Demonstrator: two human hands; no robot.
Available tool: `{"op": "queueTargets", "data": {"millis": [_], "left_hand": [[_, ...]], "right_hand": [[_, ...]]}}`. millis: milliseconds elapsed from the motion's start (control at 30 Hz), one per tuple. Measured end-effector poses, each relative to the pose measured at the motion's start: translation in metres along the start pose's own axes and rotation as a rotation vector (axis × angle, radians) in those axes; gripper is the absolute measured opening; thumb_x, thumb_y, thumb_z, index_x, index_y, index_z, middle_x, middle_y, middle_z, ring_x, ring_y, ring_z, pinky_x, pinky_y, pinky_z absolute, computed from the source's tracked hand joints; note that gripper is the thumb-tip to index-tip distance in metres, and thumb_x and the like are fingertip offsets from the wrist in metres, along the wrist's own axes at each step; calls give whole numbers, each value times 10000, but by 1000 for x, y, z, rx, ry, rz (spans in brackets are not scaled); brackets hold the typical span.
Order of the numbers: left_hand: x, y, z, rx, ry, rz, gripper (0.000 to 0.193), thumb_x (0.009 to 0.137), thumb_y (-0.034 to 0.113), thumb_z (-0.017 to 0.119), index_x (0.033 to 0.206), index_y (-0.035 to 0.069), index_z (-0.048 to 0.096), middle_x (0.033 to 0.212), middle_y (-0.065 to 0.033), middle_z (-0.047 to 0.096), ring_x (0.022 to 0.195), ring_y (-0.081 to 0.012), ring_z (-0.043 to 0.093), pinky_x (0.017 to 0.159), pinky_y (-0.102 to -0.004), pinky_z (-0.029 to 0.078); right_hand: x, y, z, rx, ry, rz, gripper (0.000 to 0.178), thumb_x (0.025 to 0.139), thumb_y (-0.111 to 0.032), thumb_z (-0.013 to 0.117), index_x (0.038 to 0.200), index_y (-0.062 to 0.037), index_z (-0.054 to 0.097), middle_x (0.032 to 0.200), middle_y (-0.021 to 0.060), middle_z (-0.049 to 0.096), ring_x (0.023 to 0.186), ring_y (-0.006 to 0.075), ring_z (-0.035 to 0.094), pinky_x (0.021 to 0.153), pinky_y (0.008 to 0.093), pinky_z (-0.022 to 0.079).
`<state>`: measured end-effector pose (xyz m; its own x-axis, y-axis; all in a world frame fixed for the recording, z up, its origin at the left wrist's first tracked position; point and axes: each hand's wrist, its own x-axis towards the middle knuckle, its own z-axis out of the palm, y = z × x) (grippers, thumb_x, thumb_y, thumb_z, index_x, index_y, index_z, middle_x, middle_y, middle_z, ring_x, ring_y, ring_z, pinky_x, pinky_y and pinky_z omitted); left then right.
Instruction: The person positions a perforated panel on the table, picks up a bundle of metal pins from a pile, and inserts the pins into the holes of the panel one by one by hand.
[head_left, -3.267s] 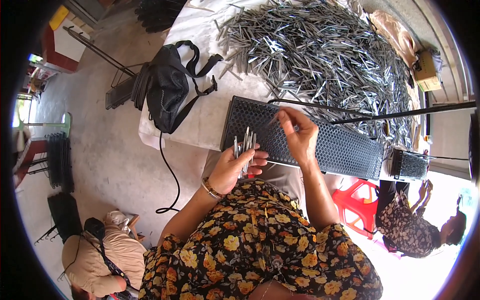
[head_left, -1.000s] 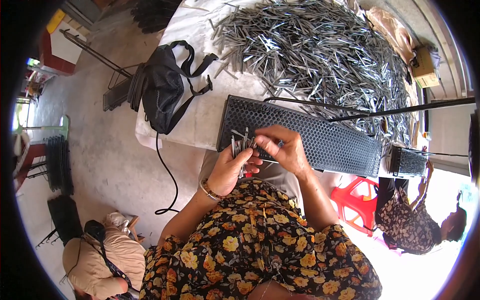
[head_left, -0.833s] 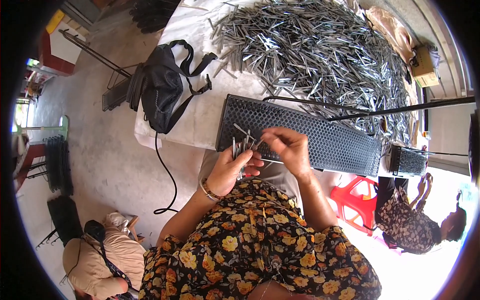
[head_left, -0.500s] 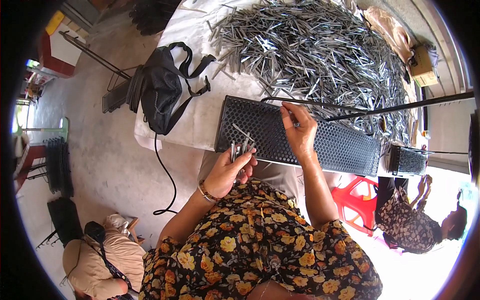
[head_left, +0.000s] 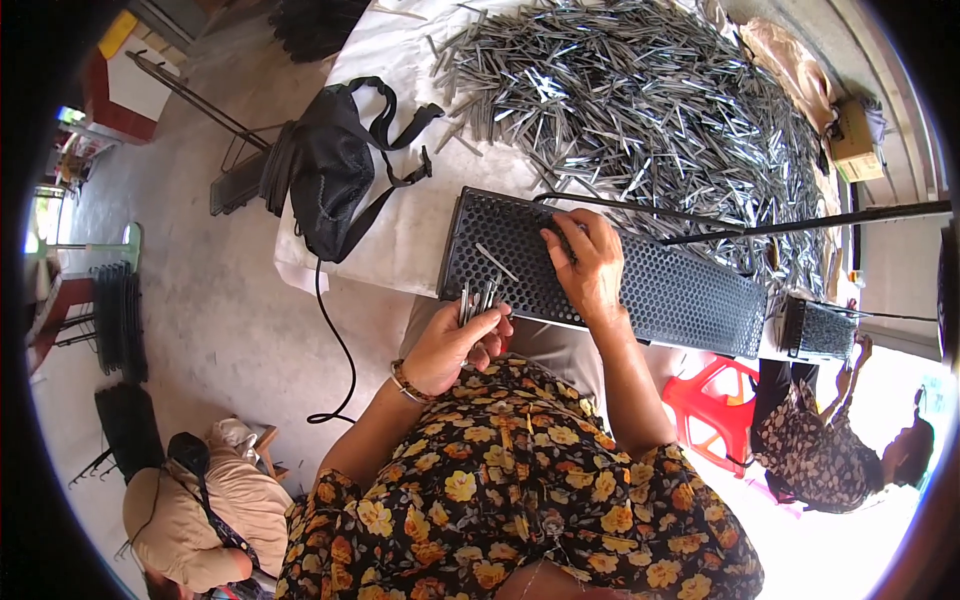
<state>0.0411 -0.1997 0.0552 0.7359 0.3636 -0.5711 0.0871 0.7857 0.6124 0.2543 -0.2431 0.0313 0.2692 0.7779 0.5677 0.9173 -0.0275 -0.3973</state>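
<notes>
My left hand (head_left: 448, 345) is closed around a small bundle of thin grey metal strips (head_left: 484, 298) whose ends stick up past my thumb. One loose-looking strip (head_left: 497, 262) slants above the bundle, over the panel; whether it touches the panel I cannot tell. A long black perforated panel (head_left: 690, 295) with a raised rim lies along the near table edge. Over its left half is my right hand (head_left: 588, 262), palm down, thumb and forefinger slightly apart. I see nothing between those fingers, though their undersides are hidden.
A large pile of metal strips (head_left: 640, 110) covers the far table. A black bag (head_left: 335, 175) with straps sits at the table's left corner. Black rods (head_left: 800, 222) reach in from the right. Beyond a red stool (head_left: 710, 405) is another person; one more sits lower left.
My right hand has shifted slightly left, and its pinched fingers have spread a little. The left hand keeps its bundle. The whole view has moved slightly.
</notes>
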Motion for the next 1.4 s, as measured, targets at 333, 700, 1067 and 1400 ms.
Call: {"op": "queueTargets", "data": {"millis": [333, 700, 1067, 1400], "left_hand": [[-19, 3, -25, -62, 39, 48, 221, 959, 185, 498, 1118, 38, 542, 799, -15, 543, 539, -21, 385, 425, -152, 285], [-8, 0, -10, 6, -50, 77, 183, 945, 151, 508, 1058, 14, 551, 817, -11, 542, 556, -24, 381, 443, -173, 289], [14, -2, 18, -20, -201, -91, 231, 967, 218, 478, 1096, 42, 553, 892, -24, 594, 688, -63, 516, 510, -198, 400], [13, -20, 14, 16, -171, -178, 264, 959, 253, 501, 1122, 54, 560, 954, -59, 633, 763, -87, 579, 622, -240, 490]], "right_hand": [[-8, -51, 21, 166, -280, 44, 159, 769, -149, 684, 878, -40, 643, 872, 59, 522, 781, 233, 559, 711, 339, 449], [-5, -40, 0, 504, -171, 467, 109, 828, -68, 652, 915, -3, 638, 801, 93, 636, 676, 188, 615, 582, 276, 489], [7, -6, -28, 991, 31, 762, 377, 845, -6, 625, 1209, 15, 531, 841, 54, 626, 641, 97, 567, 582, 220, 471], [-8, 10, -5, 245, 98, 256, 232, 808, -31, 663, 1038, -58, 651, 853, 106, 664, 661, 203, 644, 592, 291, 505]]}}
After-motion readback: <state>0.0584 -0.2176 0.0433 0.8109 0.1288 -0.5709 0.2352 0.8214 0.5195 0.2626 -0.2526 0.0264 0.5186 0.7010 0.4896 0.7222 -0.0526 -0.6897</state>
